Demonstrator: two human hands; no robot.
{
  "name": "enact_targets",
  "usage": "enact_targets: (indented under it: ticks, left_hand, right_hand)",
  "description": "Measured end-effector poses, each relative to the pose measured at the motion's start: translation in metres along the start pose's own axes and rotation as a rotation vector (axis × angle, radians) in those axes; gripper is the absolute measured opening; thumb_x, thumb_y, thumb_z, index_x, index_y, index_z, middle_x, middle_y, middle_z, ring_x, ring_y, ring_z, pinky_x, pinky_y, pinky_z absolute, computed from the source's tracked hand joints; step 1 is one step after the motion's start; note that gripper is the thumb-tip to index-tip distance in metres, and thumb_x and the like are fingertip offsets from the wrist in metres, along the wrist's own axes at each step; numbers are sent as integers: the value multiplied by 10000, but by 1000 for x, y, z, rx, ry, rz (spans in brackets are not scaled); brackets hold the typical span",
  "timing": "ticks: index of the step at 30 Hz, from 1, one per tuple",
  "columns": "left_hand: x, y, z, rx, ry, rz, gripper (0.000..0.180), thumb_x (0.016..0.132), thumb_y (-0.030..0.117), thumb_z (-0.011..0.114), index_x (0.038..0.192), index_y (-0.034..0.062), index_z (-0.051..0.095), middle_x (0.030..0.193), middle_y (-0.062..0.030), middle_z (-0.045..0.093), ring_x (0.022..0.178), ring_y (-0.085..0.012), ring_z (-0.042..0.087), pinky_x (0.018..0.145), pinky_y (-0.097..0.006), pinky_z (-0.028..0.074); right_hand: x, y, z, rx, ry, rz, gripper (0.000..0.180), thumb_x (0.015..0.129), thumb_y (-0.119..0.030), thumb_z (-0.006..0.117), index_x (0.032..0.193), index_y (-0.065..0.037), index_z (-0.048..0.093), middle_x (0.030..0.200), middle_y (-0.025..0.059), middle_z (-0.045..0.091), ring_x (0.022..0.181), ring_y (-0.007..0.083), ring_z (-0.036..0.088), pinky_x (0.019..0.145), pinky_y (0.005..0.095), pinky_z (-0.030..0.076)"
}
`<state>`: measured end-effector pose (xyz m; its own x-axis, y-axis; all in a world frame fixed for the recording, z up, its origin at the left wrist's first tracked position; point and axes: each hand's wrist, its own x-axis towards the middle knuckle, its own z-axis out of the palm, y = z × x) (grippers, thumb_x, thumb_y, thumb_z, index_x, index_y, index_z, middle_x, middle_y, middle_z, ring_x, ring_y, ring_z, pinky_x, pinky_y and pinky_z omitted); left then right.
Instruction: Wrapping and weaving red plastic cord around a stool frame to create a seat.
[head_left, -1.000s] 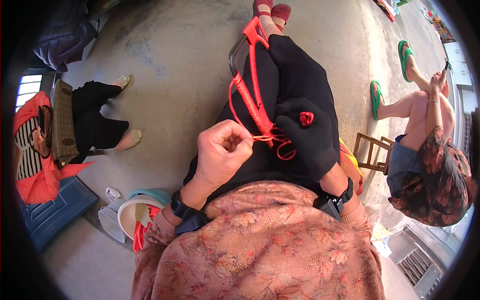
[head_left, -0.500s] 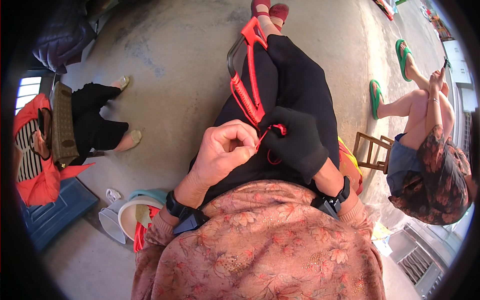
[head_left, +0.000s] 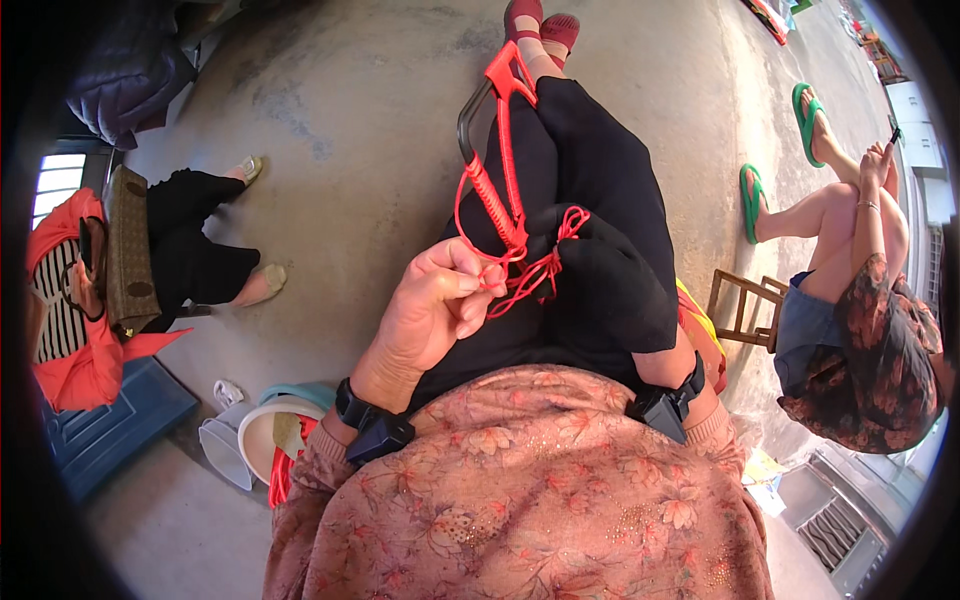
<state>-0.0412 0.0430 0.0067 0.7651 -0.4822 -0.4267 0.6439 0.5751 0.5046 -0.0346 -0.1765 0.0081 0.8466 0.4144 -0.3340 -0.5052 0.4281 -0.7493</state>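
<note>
The right hand (head_left: 610, 285) is wearing a black glove that is blending into the black trousers, so its fingers are hard to make out; red cord (head_left: 535, 275) is looping over it. The bare left hand (head_left: 435, 310) is pinching the cord, touching the glove. Since half a second ago, the cord is showing more as a tangle between the hands. The cord is running to a red strap frame (head_left: 500, 150) lying along the lap. A wooden stool (head_left: 745, 310) and bowl (head_left: 262, 435) are sitting nearby.
</note>
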Motion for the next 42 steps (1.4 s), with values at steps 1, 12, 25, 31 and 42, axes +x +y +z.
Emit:
enact_targets:
  ticks: [1,12,25,31,42]
  left_hand:
    - [0,0,-1,-6,27,4,34,785,56,565,809,52,542,858,-111,552,562,-86,457,431,-211,366]
    - [-2,2,-7,154,18,129,29,797,47,548,818,66,557,912,-100,582,553,-70,456,445,-197,367]
    - [-7,14,4,433,-127,-228,135,914,111,489,1000,24,546,650,-85,584,415,-105,466,380,-206,373]
    - [-7,20,15,183,-184,-211,326,952,117,473,1248,-9,525,693,-81,636,490,-84,568,429,-189,455]
    - [12,0,21,934,105,290,595,717,-91,688,1282,-18,516,753,12,588,523,-2,446,490,-141,360]
  right_hand:
    - [0,1,-1,-4,-22,-3,299,932,-113,492,1199,15,536,1011,36,609,957,97,548,851,250,440]
    - [2,-1,11,-282,116,-48,248,951,-133,519,1151,1,577,971,19,613,911,74,565,818,224,451]
    - [4,-4,1,-295,361,-173,235,977,-167,500,1144,-31,595,977,7,615,911,56,553,786,218,452]
    - [-6,-12,8,-29,255,-127,257,989,-194,472,1132,-27,605,1021,1,625,900,69,565,794,230,456]
    - [15,-5,22,-586,297,-173,262,874,-102,609,1127,-34,612,896,57,643,756,84,587,696,239,489]
